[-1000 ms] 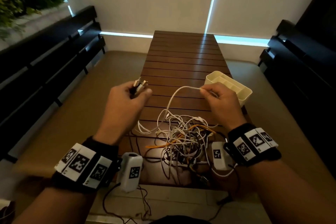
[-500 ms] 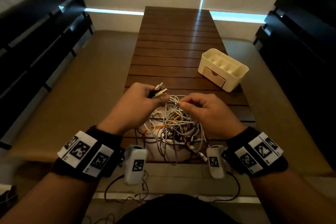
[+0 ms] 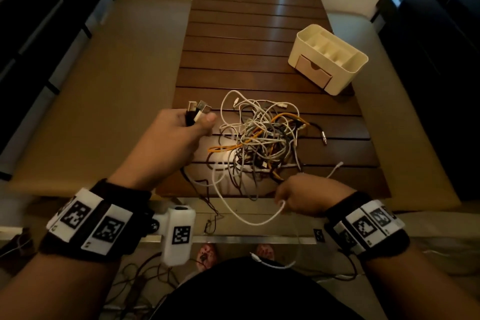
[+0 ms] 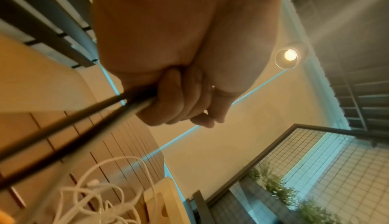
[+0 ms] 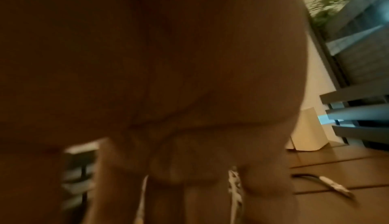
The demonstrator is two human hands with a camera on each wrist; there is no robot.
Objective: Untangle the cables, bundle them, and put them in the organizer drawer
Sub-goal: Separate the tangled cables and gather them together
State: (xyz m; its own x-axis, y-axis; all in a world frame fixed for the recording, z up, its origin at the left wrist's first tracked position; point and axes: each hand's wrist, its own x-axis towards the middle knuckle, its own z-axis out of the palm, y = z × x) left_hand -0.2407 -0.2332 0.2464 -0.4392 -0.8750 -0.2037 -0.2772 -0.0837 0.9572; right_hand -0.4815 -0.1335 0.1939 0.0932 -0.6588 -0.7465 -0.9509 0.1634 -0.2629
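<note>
A tangle of white, grey, orange and black cables [image 3: 262, 135] lies on the slatted wooden table [image 3: 249, 34]. My left hand [image 3: 181, 130] grips several USB plug ends [image 3: 198, 109] at the table's left edge; the left wrist view shows the fingers [image 4: 179, 97] curled round dark cables [image 4: 84, 116]. My right hand [image 3: 304, 195] is at the near edge and pinches a white cable [image 3: 249, 218] that loops off the table toward my body. The right wrist view is blurred; a white cable [image 5: 143, 199] runs under the curled fingers. The cream organizer [image 3: 330, 57], drawer [image 3: 313, 71] shut, stands at the right.
A black cable with a metal plug [image 3: 323, 136] trails right of the tangle. Dark slatted benches [image 3: 39, 34] flank both sides beyond tan cushions [image 3: 117, 86]. Loose wires [image 3: 135, 283] lie on the floor near my feet. A ceiling lamp [image 4: 290, 54] glows in the left wrist view.
My right hand has drawn back from the middle of the tangle to the near table edge, pulling a white cable out toward me. The left hand keeps its hold on the plugs.
</note>
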